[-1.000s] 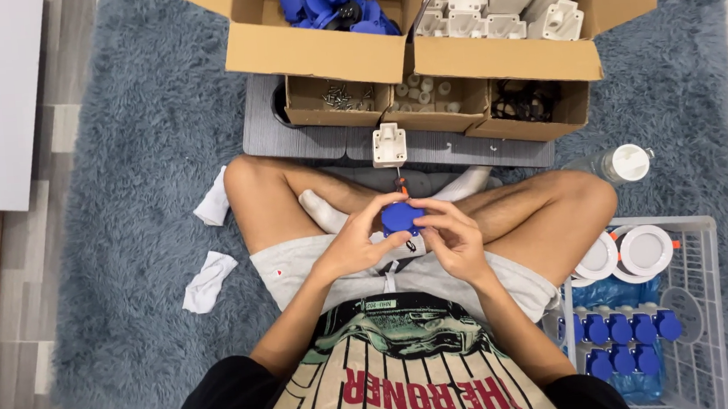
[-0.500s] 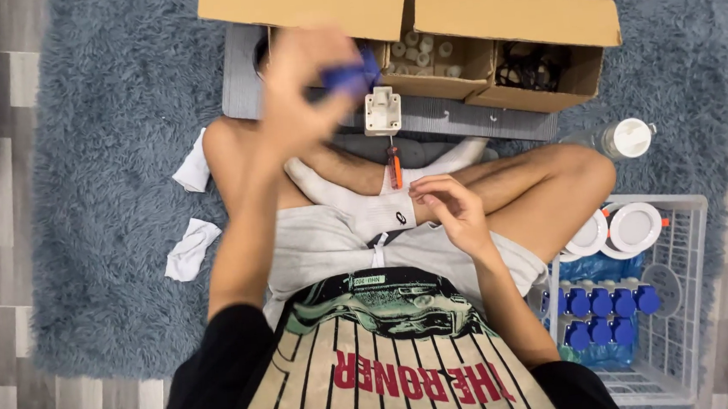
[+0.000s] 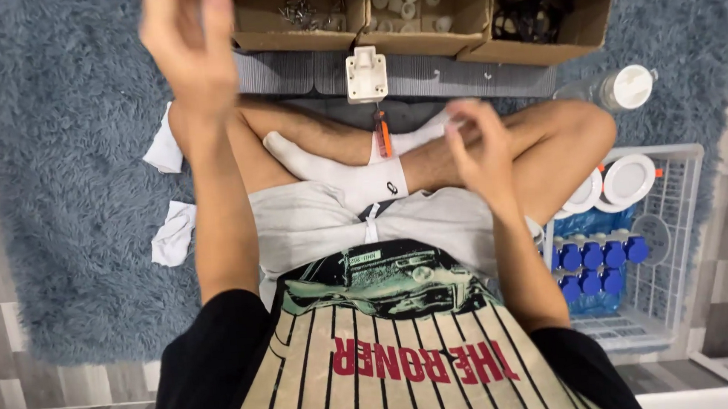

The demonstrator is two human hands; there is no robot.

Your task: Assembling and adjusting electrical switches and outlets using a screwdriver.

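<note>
1. Left hand (image 3: pixel 191 46) is raised high over the near edge of the cardboard boxes (image 3: pixel 454 27), fingers loosely spread, nothing visibly in its grip.
2. Right hand (image 3: pixel 481 147) hovers low above the crossed legs, fingers apart and curled slightly, its grip empty too.
3. Nearest thing to the right hand: a small orange-handled tool (image 3: pixel 383 135) lying across the white sock (image 3: pixel 353 173). Its long axis runs up and down the view, its top end pointing away from the person toward the white plastic fitting (image 3: pixel 367 74).
4. That fitting, 1 of them, sits on the grey ribbed board (image 3: pixel 440 71) just in front of the boxes.
5. Count the box compartments in view: 3, with small metal bits on the left, white round parts in the middle, dark parts on the right.
6. On the blue shaggy rug (image 3: pixel 65 208): 2 crumpled white cloths (image 3: pixel 174 233) at the left.
7. At the right, a white wire basket (image 3: pixel 673 234) holds 7 visible blue caps (image 3: pixel 594 255) and 2 white round discs (image 3: pixel 627 179).
8. 1 clear bottle with a white lid (image 3: pixel 621 88) lies beside the knee, lid pointing right.
</note>
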